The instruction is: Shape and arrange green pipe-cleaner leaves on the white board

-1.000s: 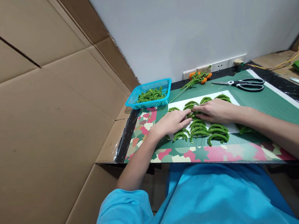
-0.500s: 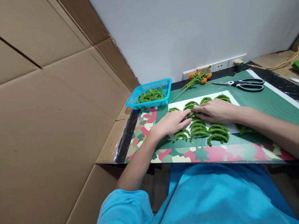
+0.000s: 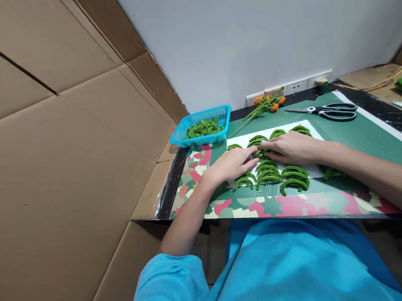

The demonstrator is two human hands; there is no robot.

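Curved green pipe-cleaner pieces (image 3: 267, 171) lie in rows on a white sheet of paper (image 3: 233, 142), some overhanging its front edge. My left hand (image 3: 232, 163) reaches in from the left, its fingers closed on one green piece (image 3: 259, 154) over the middle of the sheet. From the right, my right hand (image 3: 288, 148) meets it, thumb and fingers pinching the same piece. The fingertips of both hands nearly touch and hide most of that piece. Other curved pieces (image 3: 295, 178) lie just below my right hand.
A blue plastic basket (image 3: 200, 142) of green pipe-cleaner pieces stands at the back left. Orange pipe-cleaner flowers (image 3: 269, 102) and black-handled scissors (image 3: 336, 112) lie behind the paper on the green table covering (image 3: 361, 134). A cardboard wall (image 3: 83, 145) rises on the left.
The view has shifted very slightly. Both hands stay at the same spot over the paper, and the pieces lie as before.
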